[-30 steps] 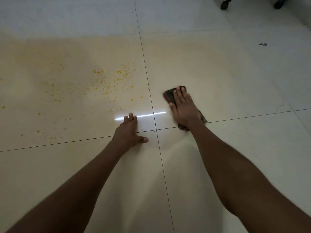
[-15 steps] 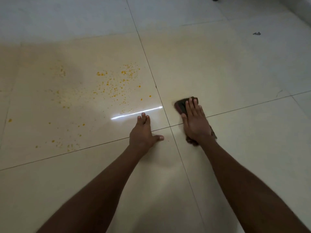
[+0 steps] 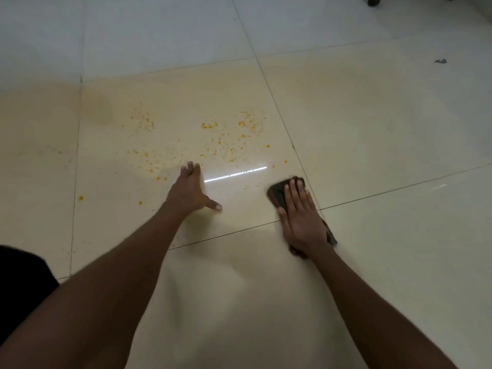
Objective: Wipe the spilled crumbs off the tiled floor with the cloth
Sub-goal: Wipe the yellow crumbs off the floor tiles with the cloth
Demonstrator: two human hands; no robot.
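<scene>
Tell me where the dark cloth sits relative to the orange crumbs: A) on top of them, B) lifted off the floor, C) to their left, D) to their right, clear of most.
D: the dark cloth lies flat under the right hand, right of the scattered orange crumbs.

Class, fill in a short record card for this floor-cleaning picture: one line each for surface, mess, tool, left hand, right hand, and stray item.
surface: tiled floor, glossy, pale, with dark grout lines
mess: orange crumbs scattered over one tile, ahead of both hands
tool: dark cloth, flat on the floor
left hand: empty, palm down on the tile, thumb out
right hand: pressed flat on the cloth
stray item: small grey scrap, far right
</scene>
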